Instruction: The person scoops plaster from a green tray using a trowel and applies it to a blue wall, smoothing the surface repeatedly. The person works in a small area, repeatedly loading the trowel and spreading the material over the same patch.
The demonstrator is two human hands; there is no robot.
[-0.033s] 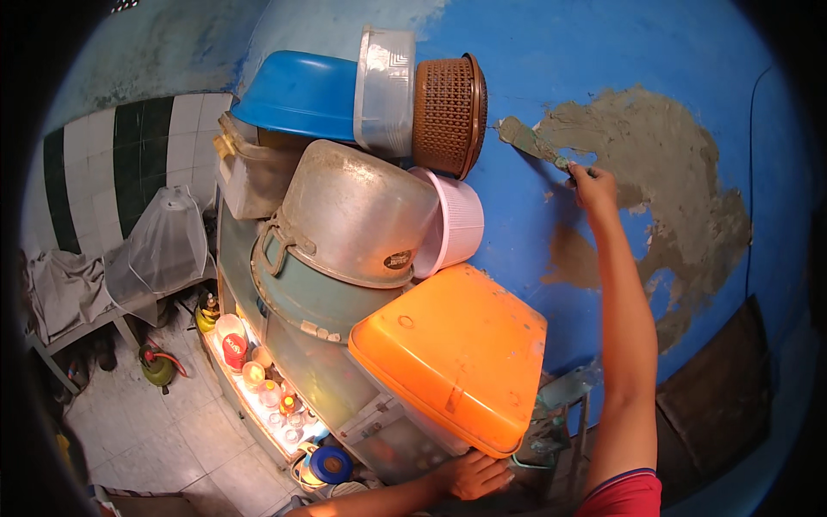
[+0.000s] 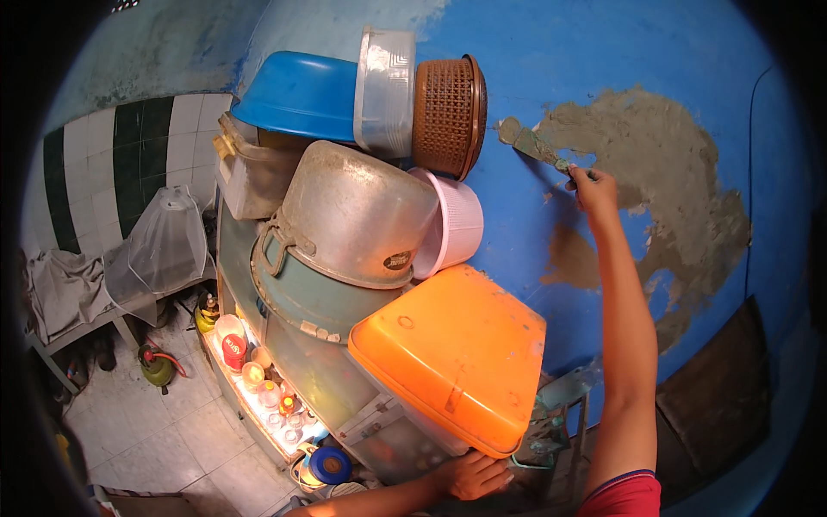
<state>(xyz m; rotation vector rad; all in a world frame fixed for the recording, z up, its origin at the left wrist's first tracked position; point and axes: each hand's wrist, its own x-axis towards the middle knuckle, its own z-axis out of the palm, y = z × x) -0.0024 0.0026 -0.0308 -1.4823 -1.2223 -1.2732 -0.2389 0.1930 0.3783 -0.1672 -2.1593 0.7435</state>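
My right hand [image 2: 593,188] grips the handle of a putty knife [image 2: 538,146] smeared with grey filler, its blade against the blue wall [image 2: 534,52] at the edge of a large patch of grey plaster [image 2: 655,155]. Low in the middle, my left hand [image 2: 472,474] has its fingers curled at the bottom corner of an orange lidded plastic box [image 2: 444,353]; what they grip is unclear.
Basins and tubs [image 2: 293,95], a brown basket [image 2: 444,116] and a metal pot [image 2: 349,207] are piled left of the patch. Below are a lit shelf with cups [image 2: 254,372], a green gas cylinder [image 2: 157,369], a bench [image 2: 125,323] and tiled floor [image 2: 181,444].
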